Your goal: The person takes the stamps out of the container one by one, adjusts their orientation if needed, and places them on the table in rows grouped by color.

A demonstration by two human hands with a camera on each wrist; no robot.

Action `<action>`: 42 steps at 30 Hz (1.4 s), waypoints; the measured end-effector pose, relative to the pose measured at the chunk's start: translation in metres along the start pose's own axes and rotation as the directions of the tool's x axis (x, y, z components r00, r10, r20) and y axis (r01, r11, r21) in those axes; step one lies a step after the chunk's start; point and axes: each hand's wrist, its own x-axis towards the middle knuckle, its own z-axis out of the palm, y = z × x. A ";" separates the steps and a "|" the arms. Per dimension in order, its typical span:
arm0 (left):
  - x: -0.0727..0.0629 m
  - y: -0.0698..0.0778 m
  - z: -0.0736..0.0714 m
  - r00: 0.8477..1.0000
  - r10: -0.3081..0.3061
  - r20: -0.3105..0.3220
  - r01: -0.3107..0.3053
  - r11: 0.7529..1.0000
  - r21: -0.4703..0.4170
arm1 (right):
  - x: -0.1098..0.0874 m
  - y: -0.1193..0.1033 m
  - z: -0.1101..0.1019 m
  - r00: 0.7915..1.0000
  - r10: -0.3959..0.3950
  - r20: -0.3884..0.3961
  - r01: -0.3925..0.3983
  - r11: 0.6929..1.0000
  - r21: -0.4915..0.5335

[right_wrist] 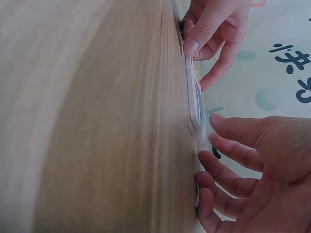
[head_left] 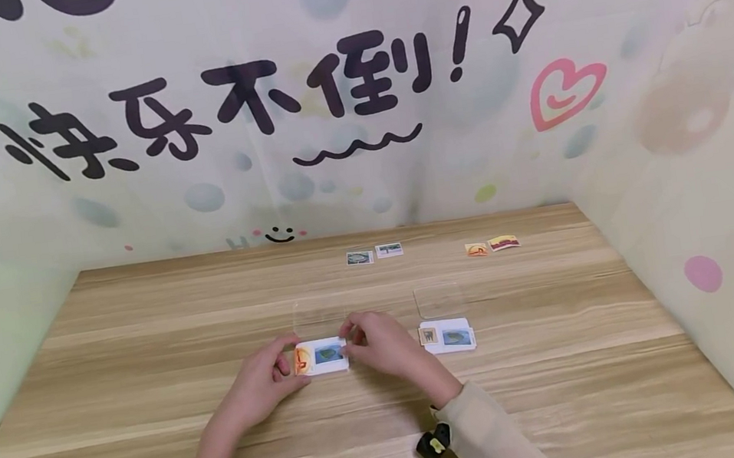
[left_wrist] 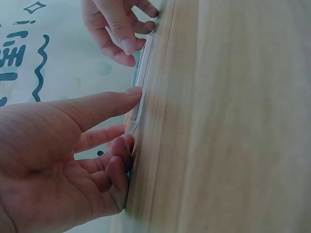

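Left grip, white card, seemingly round-cornered

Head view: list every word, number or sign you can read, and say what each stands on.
"快乐不倒!": black lettering on the wall cloth.
Top row, same cloth: cut off, unreadable.
Drawn signs there: four-pointed star, heart, wavy line, smiling face.
Faint "H"-like mark left of the face: uncertain.
Small stamps: any print too small to read.
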 end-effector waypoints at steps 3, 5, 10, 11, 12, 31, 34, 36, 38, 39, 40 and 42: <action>0.000 0.000 0.000 1.000 -0.005 0.000 0.005 1.000 -0.002 | 0.001 0.000 0.001 1.000 -0.001 0.001 0.001 1.000 -0.002; -0.001 -0.001 0.000 1.000 -0.006 0.001 0.006 1.000 -0.003 | 0.002 0.000 0.002 1.000 0.002 0.002 -0.002 1.000 -0.003; -0.001 -0.002 0.000 1.000 -0.007 0.003 0.007 1.000 -0.003 | 0.002 -0.001 0.004 1.000 0.012 0.005 -0.012 1.000 -0.006; -0.001 -0.002 0.000 1.000 -0.008 0.003 0.008 1.000 -0.004 | 0.002 -0.001 0.004 1.000 0.015 0.004 -0.015 1.000 -0.007; -0.001 -0.002 0.000 1.000 -0.007 0.003 0.007 1.000 -0.004 | 0.003 -0.002 0.004 1.000 0.017 0.004 -0.017 1.000 -0.006; -0.001 -0.001 0.000 1.000 -0.012 -0.001 0.012 1.000 0.000 | 0.004 -0.003 0.005 0.999 0.048 -0.015 -0.048 0.999 0.005; -0.001 -0.001 0.000 1.000 -0.009 0.000 0.009 1.000 0.003 | 0.005 -0.003 0.005 0.999 0.048 -0.021 -0.047 0.999 0.015; -0.001 0.000 0.000 1.000 -0.007 0.000 0.007 1.000 0.008 | 0.005 -0.003 0.005 0.999 0.045 -0.025 -0.044 0.999 0.021; -0.001 0.000 0.000 1.000 -0.007 0.001 0.007 1.000 0.013 | 0.005 -0.004 0.005 0.999 0.042 -0.028 -0.041 0.999 0.025; -0.001 0.000 0.000 1.000 -0.007 0.001 0.007 1.000 0.014 | 0.005 -0.004 0.005 0.999 0.039 -0.030 -0.038 0.999 0.027; -0.001 0.000 0.000 1.000 -0.009 0.001 0.009 1.000 0.015 | 0.005 -0.004 0.005 0.999 0.038 -0.032 -0.037 0.999 0.029; -0.001 0.000 0.000 1.000 -0.016 0.001 0.016 1.000 0.016 | 0.005 -0.005 0.005 0.999 0.036 -0.037 -0.035 0.999 0.035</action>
